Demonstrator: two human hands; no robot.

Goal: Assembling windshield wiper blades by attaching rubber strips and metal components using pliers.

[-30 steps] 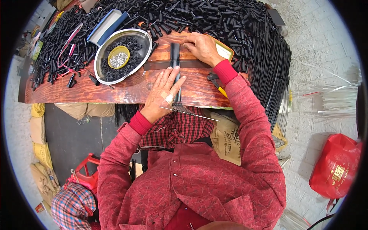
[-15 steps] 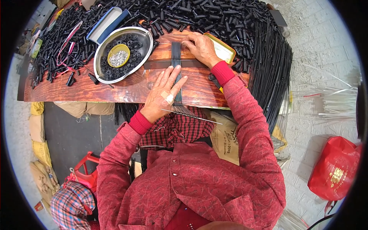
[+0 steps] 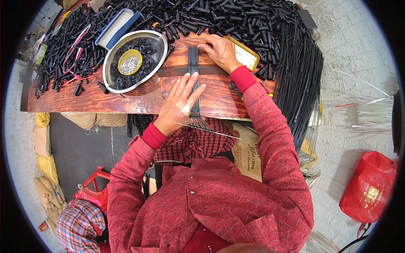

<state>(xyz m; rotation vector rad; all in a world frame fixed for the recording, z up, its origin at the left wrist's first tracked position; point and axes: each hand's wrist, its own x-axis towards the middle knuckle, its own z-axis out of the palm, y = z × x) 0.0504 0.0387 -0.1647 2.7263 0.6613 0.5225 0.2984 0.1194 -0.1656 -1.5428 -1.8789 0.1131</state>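
A narrow row of thin black rods point(image 3: 193, 55) lies side by side on the reddish wooden table, across a dark flat bar point(image 3: 173, 72). My left hand point(image 3: 178, 103), with a plaster on its back, rests with fingers stretched out over the lower part of the rods. At their far end is my right hand point(image 3: 220, 51), its thumb and fingers bent together by the rod tips. Whatever is between those fingertips is hidden. A thin metal rod point(image 3: 225, 134) threaded through the rods' near ends hangs past the table edge, above my lap.
Left of the rods stands a metal bowl point(image 3: 110, 82) of black parts, with a small yellow dish point(image 3: 139, 59) of silvery bits. A yellow-rimmed tin point(image 3: 258, 59) sits to the right. Black tubular parts point(image 3: 236, 17) heap the far side. Long black rods point(image 3: 299, 84) hang off the right.
My right hand has shifted very slightly left at the rods' far end. The left hand has stayed on the rods.
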